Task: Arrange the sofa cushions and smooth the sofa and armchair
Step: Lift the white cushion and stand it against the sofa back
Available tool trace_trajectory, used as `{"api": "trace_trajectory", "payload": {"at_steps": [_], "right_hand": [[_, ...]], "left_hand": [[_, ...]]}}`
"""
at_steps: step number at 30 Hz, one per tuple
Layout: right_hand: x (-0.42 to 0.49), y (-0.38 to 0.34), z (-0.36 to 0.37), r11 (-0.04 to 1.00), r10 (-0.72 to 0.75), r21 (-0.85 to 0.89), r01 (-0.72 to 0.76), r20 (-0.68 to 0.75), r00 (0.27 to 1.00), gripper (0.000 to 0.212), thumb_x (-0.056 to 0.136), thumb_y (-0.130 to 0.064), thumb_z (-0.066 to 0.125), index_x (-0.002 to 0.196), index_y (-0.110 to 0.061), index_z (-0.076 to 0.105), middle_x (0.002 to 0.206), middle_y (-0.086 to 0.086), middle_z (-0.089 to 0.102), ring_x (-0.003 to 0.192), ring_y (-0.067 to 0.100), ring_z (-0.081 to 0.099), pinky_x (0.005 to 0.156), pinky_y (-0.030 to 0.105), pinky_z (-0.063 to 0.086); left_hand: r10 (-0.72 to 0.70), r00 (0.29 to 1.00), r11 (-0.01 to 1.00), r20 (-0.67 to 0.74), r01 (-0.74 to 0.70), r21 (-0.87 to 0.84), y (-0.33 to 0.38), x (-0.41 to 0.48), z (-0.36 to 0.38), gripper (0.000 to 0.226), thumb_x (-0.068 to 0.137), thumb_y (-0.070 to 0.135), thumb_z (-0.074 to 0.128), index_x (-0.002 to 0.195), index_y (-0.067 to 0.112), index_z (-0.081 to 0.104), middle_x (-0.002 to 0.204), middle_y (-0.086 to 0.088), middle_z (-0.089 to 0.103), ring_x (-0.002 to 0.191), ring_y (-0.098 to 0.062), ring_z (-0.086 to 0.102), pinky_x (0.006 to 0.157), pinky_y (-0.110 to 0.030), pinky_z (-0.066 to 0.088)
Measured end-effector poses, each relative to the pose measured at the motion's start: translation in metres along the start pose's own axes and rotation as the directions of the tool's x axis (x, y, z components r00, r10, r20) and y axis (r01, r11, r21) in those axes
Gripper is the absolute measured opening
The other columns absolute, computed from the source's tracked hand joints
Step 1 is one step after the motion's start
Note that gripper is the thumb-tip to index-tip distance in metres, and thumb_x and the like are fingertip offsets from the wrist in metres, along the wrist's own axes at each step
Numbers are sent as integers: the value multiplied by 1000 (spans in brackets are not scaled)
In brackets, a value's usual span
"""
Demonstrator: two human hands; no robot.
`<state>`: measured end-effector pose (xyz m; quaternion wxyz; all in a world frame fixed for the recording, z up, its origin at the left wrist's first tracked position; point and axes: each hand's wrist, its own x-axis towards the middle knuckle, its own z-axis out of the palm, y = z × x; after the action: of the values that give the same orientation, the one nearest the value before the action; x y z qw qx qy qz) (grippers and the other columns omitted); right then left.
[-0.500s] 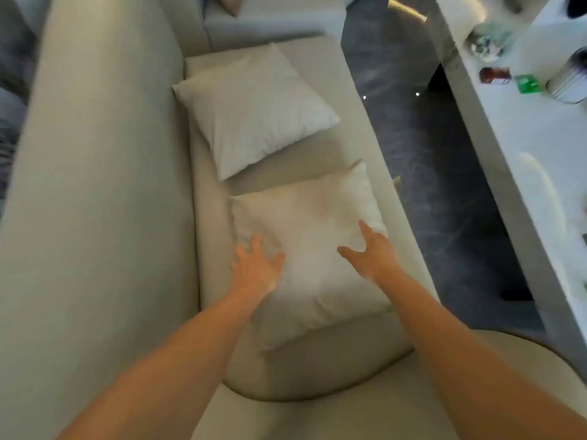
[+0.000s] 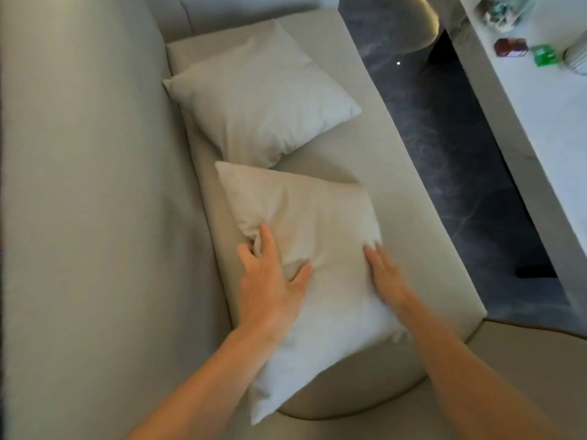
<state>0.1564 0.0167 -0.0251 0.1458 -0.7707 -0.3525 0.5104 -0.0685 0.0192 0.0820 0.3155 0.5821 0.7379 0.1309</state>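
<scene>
Two pale beige cushions lie on the seat of a light sofa (image 2: 374,147). The near cushion (image 2: 320,223) lies flat in the middle of the view. My left hand (image 2: 270,281) presses on its left side, fingers bunching a fold of its fabric. My right hand (image 2: 384,274) rests flat along its right edge, fingers straight. The far cushion (image 2: 263,100) lies beyond it, one corner against the sofa backrest (image 2: 89,185), untouched.
A rounded sofa arm or armchair edge (image 2: 508,360) curves across the bottom right. Dark marbled floor (image 2: 444,160) runs between the sofa and a white table (image 2: 540,128) carrying a small red box (image 2: 511,47), a green packet (image 2: 544,55) and other items.
Both hands have come down onto the near cushion; the left now pinches a fold of fabric. The cushion has turned and sits closer to the far cushion. The camera has moved closer.
</scene>
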Motion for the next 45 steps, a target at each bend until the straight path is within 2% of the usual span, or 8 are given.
{"api": "trace_trajectory", "payload": {"at_steps": [4, 11, 15, 23, 29, 34, 39, 45], "right_hand": [[-47, -42, 86, 943, 90, 280, -179, 302, 949, 76, 84, -80, 42, 139, -29, 59, 142, -4, 58, 118, 13, 57, 100, 31, 42], [-63, -80, 143, 909, 145, 308, -282, 403, 904, 75, 92, -75, 32, 152, -31, 39, 157, -2, 40, 143, 22, 38, 119, 48, 28], [-38, -116, 91, 977, 177, 36, -211, 418, 891, 76, 86, -77, 35, 152, -40, 33, 153, -7, 42, 131, 30, 48, 89, 48, 44], [126, -304, 19, 906, -393, -196, 375, -64, 917, 56, 94, -38, 63, 146, -25, 46, 127, 16, 65, 123, 32, 56, 106, 40, 39], [238, -327, 27, 863, -339, -434, 257, -123, 933, 93, 79, -72, 62, 154, -50, 12, 167, 14, 1, 149, 42, 18, 120, 58, 15], [280, -284, 60, 947, -303, -169, 273, -191, 934, 93, 66, -77, 68, 143, -67, 15, 165, -8, 1, 148, 42, 11, 115, 65, 24], [256, -290, 53, 975, -213, 15, 223, -239, 947, 98, 66, -71, 73, 149, -54, 25, 162, 1, 23, 143, 38, 30, 109, 60, 39], [189, -333, 77, 865, 31, 492, -101, 148, 989, 50, 77, -58, 76, 112, -24, 66, 112, 2, 58, 91, 30, 59, 54, 52, 60]], "left_hand": [[104, 993, 931, -63, -75, 357, -9, -19, -90, 96, 80, 54, 63, 151, 18, 8, 120, -5, 21, 79, -35, 54, 67, -40, 48], [-65, 996, 856, 58, 26, 516, -20, -13, -133, 97, 82, 61, 57, 152, 20, 3, 132, -13, 20, 105, -35, 45, 78, -42, 47], [24, 1000, 705, -4, -14, 709, 12, 37, -142, 55, 80, 65, 54, 113, 20, 61, 119, -16, 48, 108, -35, 42, 77, -39, 44], [-152, 987, 983, 46, 147, 107, 43, 264, -102, 50, 85, 46, 60, 128, 21, 52, 132, -16, 54, 120, -37, 52, 97, -41, 46], [-364, 924, 912, 119, 380, -153, -18, 369, -34, 105, 74, 63, 69, 150, 46, -2, 154, -29, 5, 134, -47, 31, 107, -49, 33], [-258, 965, 922, 54, 262, -284, -42, 375, 5, 109, 72, 59, 74, 141, 61, -10, 143, -25, 15, 119, -47, 41, 108, -47, 34], [-101, 976, 995, -192, 96, -34, 7, 356, -32, 84, 83, 40, 69, 148, 49, 16, 136, -15, 26, 111, -40, 50, 96, -43, 43], [143, 976, 897, -165, -57, 437, 63, 337, -153, 59, 82, 31, 66, 134, 21, 41, 139, -21, 25, 114, -43, 47, 80, -43, 46]]}}
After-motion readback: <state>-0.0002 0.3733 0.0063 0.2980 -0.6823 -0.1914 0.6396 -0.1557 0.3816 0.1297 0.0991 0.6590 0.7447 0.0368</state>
